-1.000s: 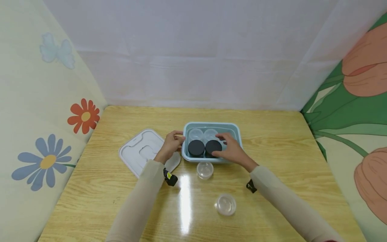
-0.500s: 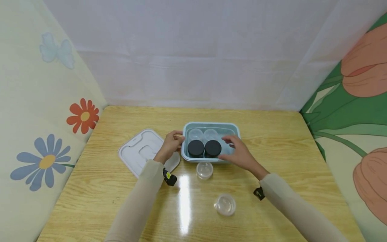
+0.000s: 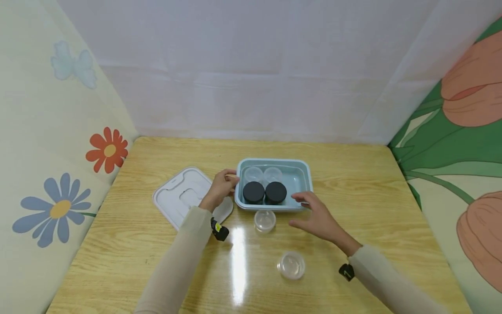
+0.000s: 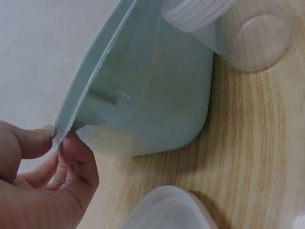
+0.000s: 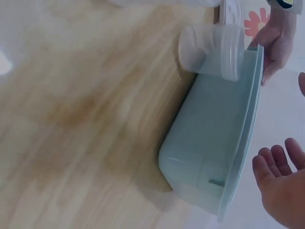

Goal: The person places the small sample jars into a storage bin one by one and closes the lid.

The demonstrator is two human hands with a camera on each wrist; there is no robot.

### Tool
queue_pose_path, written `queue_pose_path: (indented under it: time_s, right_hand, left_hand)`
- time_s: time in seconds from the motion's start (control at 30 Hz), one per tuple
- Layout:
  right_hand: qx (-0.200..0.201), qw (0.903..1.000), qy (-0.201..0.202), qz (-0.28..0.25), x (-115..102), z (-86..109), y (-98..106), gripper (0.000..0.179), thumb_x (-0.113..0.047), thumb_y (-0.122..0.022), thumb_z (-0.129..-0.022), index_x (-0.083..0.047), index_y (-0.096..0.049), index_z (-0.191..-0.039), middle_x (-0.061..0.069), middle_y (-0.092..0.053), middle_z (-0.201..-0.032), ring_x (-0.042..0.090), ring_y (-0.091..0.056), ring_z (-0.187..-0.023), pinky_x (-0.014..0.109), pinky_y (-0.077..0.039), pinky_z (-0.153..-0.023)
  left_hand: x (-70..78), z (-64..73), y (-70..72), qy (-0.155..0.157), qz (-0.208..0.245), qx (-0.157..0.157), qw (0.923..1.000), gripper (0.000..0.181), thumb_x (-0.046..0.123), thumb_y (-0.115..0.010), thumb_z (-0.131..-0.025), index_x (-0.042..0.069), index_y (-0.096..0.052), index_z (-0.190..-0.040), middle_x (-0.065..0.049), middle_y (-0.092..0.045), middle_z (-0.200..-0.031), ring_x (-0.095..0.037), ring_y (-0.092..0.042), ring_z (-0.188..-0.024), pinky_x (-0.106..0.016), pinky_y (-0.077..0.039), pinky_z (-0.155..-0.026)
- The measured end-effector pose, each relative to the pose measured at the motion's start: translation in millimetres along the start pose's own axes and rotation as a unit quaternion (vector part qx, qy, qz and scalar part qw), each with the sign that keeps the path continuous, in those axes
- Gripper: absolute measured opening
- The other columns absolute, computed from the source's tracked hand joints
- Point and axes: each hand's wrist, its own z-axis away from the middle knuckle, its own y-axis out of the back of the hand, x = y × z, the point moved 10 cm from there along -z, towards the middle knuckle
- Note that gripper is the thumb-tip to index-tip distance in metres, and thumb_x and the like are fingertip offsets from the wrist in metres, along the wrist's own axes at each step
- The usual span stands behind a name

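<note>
A light blue plastic box stands on the wooden table. My left hand pinches its left rim between thumb and fingers, plain in the left wrist view on the box rim. Inside the left part of the box are two black round lids side by side, with two clear cups behind them. My right hand hovers by the box's front right corner, fingers spread and holding nothing; the right wrist view shows those fingers apart from the rim.
One clear cup stands close to the front of the box, and another clear cup is nearer me. To the left lies a white square lid, with a small pale rounded piece beside it. A white cloth hangs behind the table.
My right hand has drawn away from the right black lid, moving right and toward me, out over the front right corner. The left hand keeps its grip on the rim.
</note>
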Motion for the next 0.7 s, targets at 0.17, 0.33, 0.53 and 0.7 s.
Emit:
queue_pose_path:
  time_s: [0.17, 0.33, 0.53, 0.7]
  right_hand:
    - [0.006, 0.9998, 0.009, 0.015, 3, 17.9, -2, 0.061, -0.009, -0.084, -0.07, 0.001, -0.055, -0.123, 0.015, -0.056, -0.118, 0.031, -0.054, -0.108, 0.044, -0.049, -0.095]
    - [0.003, 0.9999, 0.006, 0.01, 8, 31.6, -6, 0.061, -0.009, -0.084, -0.069, 0.0, -0.055, -0.122, 0.017, -0.056, -0.117, 0.035, -0.054, -0.107, 0.044, -0.05, -0.092]
    - [-0.03, 0.9995, -0.011, -0.003, 17, 47.8, -20, 0.066, -0.013, -0.084, -0.07, 0.001, -0.051, -0.125, 0.018, -0.055, -0.122, 0.036, -0.054, -0.11, 0.044, -0.05, -0.093]
    - [-0.05, 0.9985, -0.02, -0.011, 24, 59.6, -32, 0.067, -0.022, -0.085, -0.071, -0.006, -0.052, -0.127, 0.009, -0.054, -0.123, 0.031, -0.054, -0.111, 0.041, -0.05, -0.094]
  left_hand:
    - [-0.2, -0.9, 1.5, 0.001, -0.004, 0.006, 1.0, 0.033, 0.007, -0.053, -0.097, 0.001, -0.049, -0.129, -0.007, -0.059, -0.094, -0.008, -0.057, -0.065, -0.023, -0.049, -0.056]
    - [2.6, 0.3, 3.8, -0.001, -0.009, 0.018, 0.9998, 0.033, 0.006, -0.054, -0.096, 0.0, -0.05, -0.128, -0.009, -0.061, -0.094, -0.008, -0.057, -0.063, -0.024, -0.05, -0.056]
    - [4.6, 1.2, 2.8, 0.0, -0.022, 0.019, 0.9996, 0.033, 0.006, -0.055, -0.095, -0.002, -0.05, -0.127, -0.01, -0.061, -0.094, -0.007, -0.058, -0.063, -0.024, -0.051, -0.054]
    - [6.2, 0.9, 2.6, 0.002, -0.036, 0.018, 0.9992, 0.033, 0.005, -0.055, -0.095, -0.003, -0.05, -0.127, -0.011, -0.06, -0.094, -0.009, -0.058, -0.065, -0.025, -0.052, -0.054]
